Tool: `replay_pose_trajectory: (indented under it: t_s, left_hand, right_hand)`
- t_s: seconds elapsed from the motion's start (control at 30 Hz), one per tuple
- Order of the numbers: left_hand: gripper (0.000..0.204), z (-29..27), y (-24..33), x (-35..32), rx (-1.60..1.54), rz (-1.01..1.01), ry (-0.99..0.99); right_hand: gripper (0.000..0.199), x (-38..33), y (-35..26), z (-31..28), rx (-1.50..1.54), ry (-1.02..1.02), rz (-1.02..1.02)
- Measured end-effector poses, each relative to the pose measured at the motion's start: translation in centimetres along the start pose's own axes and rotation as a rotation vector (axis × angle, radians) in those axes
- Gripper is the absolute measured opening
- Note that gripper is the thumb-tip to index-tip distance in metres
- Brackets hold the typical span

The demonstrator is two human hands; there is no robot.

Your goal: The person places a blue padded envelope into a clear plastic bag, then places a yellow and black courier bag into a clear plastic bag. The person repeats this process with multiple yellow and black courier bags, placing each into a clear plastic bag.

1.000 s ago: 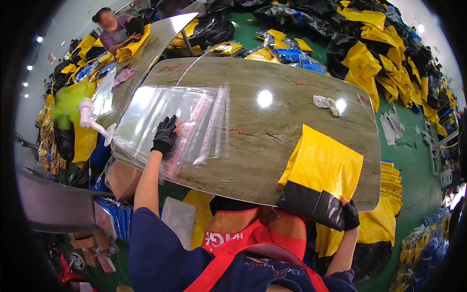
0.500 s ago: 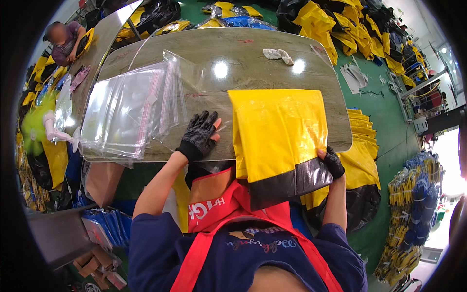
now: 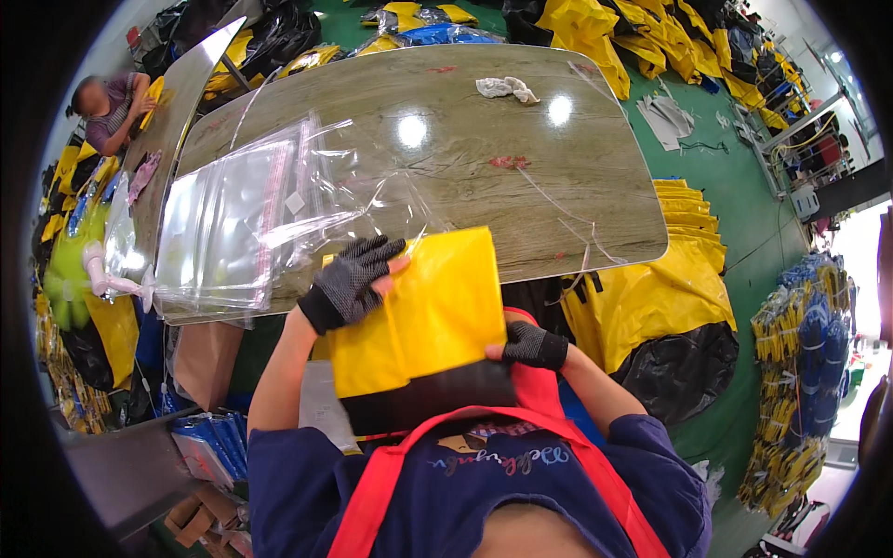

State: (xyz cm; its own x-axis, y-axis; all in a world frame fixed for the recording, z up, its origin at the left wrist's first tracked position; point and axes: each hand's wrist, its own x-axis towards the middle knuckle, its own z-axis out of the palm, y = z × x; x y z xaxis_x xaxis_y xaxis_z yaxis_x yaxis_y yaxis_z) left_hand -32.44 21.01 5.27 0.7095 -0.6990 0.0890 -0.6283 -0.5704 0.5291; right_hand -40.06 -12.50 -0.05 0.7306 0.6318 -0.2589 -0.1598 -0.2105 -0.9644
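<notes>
right fingers [image 3: 526, 345] partly hidden behind yellow sheet [image 3: 446, 312], fan [image 3: 76, 274] blurred

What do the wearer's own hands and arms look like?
Left hand and right hand: dark, pale-speckled gloves, some fingertips bare; left cuff plain black. Forearms uncovered below short navy sleeves.

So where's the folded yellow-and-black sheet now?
The folded sheet is at lower centre of the head view, overlapping the near edge of the table, with the left hand at its upper left and the right hand at its right edge.
</notes>
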Motion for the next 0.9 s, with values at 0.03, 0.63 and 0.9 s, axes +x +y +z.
replay_pose_trajectory:
  t_s: [0.03, 0.63, 0.9]
  left_hand:
    - [0.045, -0.3, 1.2, -0.6, 0.061, -0.015, -0.009]
    - [0.067, 5.7, 2.3, -8.8, -0.954, -0.524, 0.774]
    - [0.052, 6.5, 2.5, -11.4, -1.263, -0.901, 0.651]
  right_hand:
    - [0.049, 1.2, -0.2, -1.1, -0.322, -0.023, -0.18]
    - [0.031, 5.8, -3.1, -3.3, 0.377, 0.249, 0.179]
    - [0.023, 5.2, -0.5, 2.3, -0.45, 0.767, 0.008]
